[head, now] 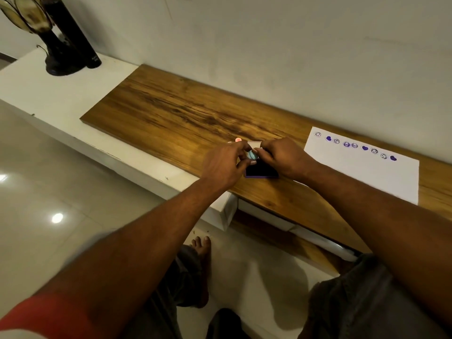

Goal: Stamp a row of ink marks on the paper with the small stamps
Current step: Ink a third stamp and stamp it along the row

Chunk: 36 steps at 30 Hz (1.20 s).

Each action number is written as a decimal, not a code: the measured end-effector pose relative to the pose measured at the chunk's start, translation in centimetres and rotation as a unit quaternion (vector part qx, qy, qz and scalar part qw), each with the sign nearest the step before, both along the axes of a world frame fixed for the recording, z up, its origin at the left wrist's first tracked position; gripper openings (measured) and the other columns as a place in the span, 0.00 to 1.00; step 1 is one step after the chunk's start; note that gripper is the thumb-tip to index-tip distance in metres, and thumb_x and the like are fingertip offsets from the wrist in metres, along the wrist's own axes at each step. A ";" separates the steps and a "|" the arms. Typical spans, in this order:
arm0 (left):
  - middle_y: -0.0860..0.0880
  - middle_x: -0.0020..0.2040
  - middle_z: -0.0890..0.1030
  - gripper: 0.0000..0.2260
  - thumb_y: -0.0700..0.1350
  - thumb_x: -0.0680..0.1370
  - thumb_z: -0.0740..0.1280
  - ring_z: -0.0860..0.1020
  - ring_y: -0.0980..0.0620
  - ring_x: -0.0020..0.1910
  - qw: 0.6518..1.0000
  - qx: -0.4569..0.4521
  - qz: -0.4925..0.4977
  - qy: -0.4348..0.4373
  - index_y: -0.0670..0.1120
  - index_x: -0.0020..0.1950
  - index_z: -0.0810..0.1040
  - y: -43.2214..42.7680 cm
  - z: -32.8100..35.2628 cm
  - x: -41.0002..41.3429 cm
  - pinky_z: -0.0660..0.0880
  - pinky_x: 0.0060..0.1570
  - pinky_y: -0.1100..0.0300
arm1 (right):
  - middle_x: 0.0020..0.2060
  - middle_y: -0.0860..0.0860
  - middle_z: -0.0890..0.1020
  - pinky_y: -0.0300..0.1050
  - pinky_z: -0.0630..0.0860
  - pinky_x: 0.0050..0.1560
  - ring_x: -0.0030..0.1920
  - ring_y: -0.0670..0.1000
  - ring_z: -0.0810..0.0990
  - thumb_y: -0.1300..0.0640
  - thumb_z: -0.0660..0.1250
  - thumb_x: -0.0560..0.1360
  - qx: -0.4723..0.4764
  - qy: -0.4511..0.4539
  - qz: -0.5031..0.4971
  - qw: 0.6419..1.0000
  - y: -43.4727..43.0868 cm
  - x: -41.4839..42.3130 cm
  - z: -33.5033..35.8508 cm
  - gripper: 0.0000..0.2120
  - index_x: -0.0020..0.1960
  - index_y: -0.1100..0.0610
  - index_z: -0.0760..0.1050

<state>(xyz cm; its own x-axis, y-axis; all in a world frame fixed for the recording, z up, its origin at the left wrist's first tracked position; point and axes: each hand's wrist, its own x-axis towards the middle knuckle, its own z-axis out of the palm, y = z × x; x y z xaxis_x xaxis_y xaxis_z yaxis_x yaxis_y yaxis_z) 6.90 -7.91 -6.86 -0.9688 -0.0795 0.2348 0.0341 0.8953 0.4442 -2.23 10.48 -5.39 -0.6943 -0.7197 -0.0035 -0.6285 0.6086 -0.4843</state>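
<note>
A white paper (pixel 371 177) lies on the wooden top at the right, with a row of several purple ink marks (pixel 354 145) along its far edge. A dark ink pad (pixel 260 171) in a purple case sits left of the paper. Just above the pad, my left hand (pixel 223 165) and my right hand (pixel 281 156) meet around a small round light-blue stamp (pixel 252 155), fingertips of both touching it. A small pink stamp (pixel 238 139) stands on the wood just behind my left hand. A pale lid or box (pixel 254 143) shows between the hands, mostly hidden.
The wooden top (pixel 171 111) runs along a wall above a white ledge (pixel 49 94). A dark ornament (pixel 56 57) and a black cylinder (pixel 80 40) stand far left on the ledge. My legs and a bare foot (pixel 203 248) are below, on a glossy tiled floor.
</note>
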 end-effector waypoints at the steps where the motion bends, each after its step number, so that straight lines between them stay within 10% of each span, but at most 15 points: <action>1: 0.57 0.47 0.85 0.19 0.57 0.79 0.73 0.77 0.57 0.41 1.000 -0.001 0.000 -0.005 0.52 0.67 0.80 -0.1 0.1 0.3 0.72 0.36 0.60 | 0.41 0.45 0.80 0.40 0.68 0.37 0.38 0.45 0.78 0.44 0.58 0.84 -0.005 -0.004 0.012 1.000 0.0 0.1 0.1 0.14 0.53 0.49 0.79; 21: 0.53 0.51 0.86 0.21 0.60 0.77 0.74 0.82 0.54 0.49 0.988 0.081 0.104 -0.083 0.52 0.67 0.84 -2.6 -3.3 2.2 0.81 0.52 0.51 | 0.49 0.55 0.84 0.39 0.67 0.34 0.43 0.49 0.76 0.40 0.60 0.83 0.070 0.012 -0.026 0.997 1.6 -1.3 -0.6 0.20 0.58 0.56 0.80; 31: 0.58 0.39 0.81 0.27 0.66 0.76 0.70 0.80 0.56 0.42 0.999 -0.034 0.027 -0.029 0.55 0.71 0.80 0.4 -1.2 0.9 0.70 0.36 0.61 | 0.36 0.50 0.79 0.40 0.62 0.32 0.33 0.44 0.71 0.39 0.56 0.83 0.100 0.075 -0.047 0.991 2.0 -1.0 -0.5 0.22 0.49 0.55 0.80; 36: 0.50 0.59 0.85 0.37 0.73 0.67 0.74 0.82 0.49 0.57 0.994 -0.083 0.009 -0.077 0.58 0.73 0.77 1.5 -1.0 -1.8 0.72 0.44 0.59 | 0.35 0.50 0.76 0.40 0.61 0.32 0.32 0.44 0.70 0.39 0.54 0.84 0.140 0.098 -0.039 0.985 2.4 -0.3 -0.8 0.26 0.50 0.56 0.81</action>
